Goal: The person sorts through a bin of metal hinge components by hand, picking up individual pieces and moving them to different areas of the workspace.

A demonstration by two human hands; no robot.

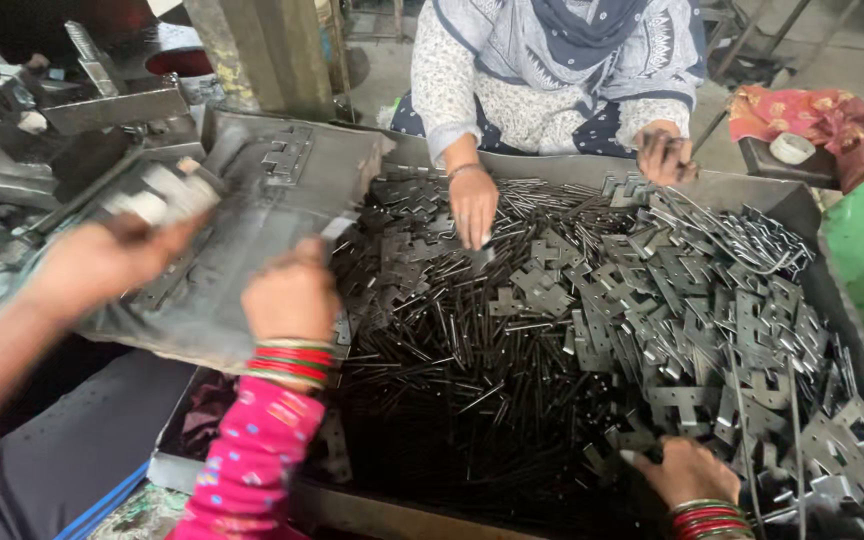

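The person's right hand (pixel 687 470) is down at the near edge of the big metal tray (pixel 802 200), palm down, fingers sunk into the heap of cut hinge plates (pixel 712 330) that fills the tray's right half. I cannot tell whether it has closed on one.

The left hand (pixel 292 295) sits at the tray's left rim, knuckles up and fingers curled on a slanted grey metal slab (pixel 282 190). What it pinches, if anything, is hidden.

It looks like the picking stage. The next move would call for working one plate free of the tangle without dragging its neighbours.

Thin dark pins (pixel 452 370) cover the tray's middle. A co-worker's hand (pixel 472 205) reaches in from the far rim, and another's (pixel 92 260) hangs left of the tray.
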